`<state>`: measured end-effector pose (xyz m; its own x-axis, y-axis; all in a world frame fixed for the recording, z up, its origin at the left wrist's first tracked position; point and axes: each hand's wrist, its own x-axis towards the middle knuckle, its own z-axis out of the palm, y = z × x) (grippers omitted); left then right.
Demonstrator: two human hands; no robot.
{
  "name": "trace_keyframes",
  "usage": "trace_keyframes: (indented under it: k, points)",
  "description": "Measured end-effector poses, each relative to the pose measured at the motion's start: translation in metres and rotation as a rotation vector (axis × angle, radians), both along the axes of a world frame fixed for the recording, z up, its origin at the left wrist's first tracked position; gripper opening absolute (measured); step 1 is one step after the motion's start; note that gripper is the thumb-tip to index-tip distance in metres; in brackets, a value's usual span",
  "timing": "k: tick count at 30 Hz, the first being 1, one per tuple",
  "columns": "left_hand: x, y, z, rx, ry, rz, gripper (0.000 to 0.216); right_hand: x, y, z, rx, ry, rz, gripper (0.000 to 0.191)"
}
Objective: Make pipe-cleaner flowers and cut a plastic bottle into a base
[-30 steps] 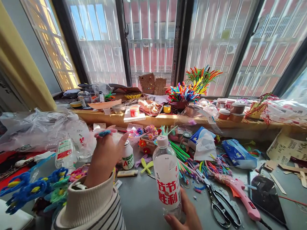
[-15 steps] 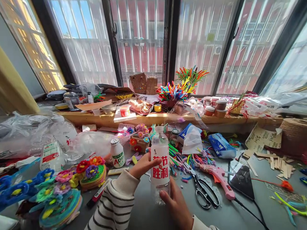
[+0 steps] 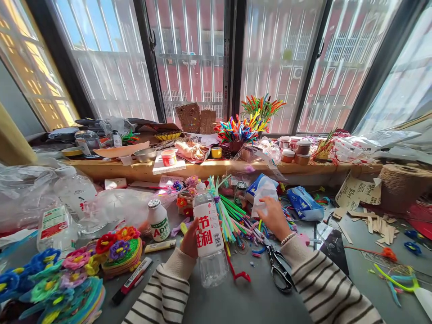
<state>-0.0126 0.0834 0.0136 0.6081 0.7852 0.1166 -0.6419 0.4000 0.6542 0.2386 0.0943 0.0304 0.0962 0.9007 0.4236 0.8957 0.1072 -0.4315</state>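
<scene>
My left hand (image 3: pixel 191 238) is closed round a clear plastic bottle (image 3: pixel 212 270) with a white label and red lettering, tilted slightly. A bracelet circles the wrist of my right hand (image 3: pixel 275 218), whose fingers are stretched out over the white tissue (image 3: pixel 264 195) of a blue tissue pack (image 3: pixel 255 185). Whether the fingertips touch that tissue, I cannot tell. Beneath my right forearm lie silver scissors (image 3: pixel 280 270) with black-lined handles. Colourful pipe cleaners (image 3: pixel 232 216) fan out just behind the bottle, and a red one (image 3: pixel 241 275) lies bent beside its base.
Flowers of fuzzy pipe cleaner (image 3: pixel 64 270) crowd the left front. A white drink bottle (image 3: pixel 158 220) stands left of my left hand. Rightward lie a second blue pack (image 3: pixel 305 204), a dark phone (image 3: pixel 334 247), wooden sticks (image 3: pixel 380 225) and a twine spool (image 3: pixel 405 189). A cluttered window ledge (image 3: pixel 202 168) runs behind.
My right hand has let go of the bottle's lower part and moved up and right to the tissue. The bottle has shifted left in my left hand, its label turned. The view has swung slightly right.
</scene>
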Motion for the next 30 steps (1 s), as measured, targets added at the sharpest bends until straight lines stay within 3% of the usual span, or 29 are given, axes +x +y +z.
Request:
trace_keyframes:
  k: [4, 9, 20, 30]
  points:
    - [0.001, 0.001, -0.003, -0.015, -0.029, -0.01, 0.039, 0.011, 0.04, -0.004, -0.058, -0.118, -0.119, 0.045]
    - [0.003, 0.0, -0.008, -0.032, -0.024, -0.027, 0.039, -0.002, 0.06, -0.01, -0.108, -0.23, -0.191, 0.046]
    - [0.006, 0.0, -0.011, -0.02, 0.012, -0.089, 0.047, 0.017, 0.072, -0.001, -0.134, -0.402, -0.136, 0.025]
    - [0.008, -0.001, -0.01, -0.043, 0.01, -0.108, 0.044, 0.043, 0.071, 0.008, -0.085, -0.389, -0.09, 0.019]
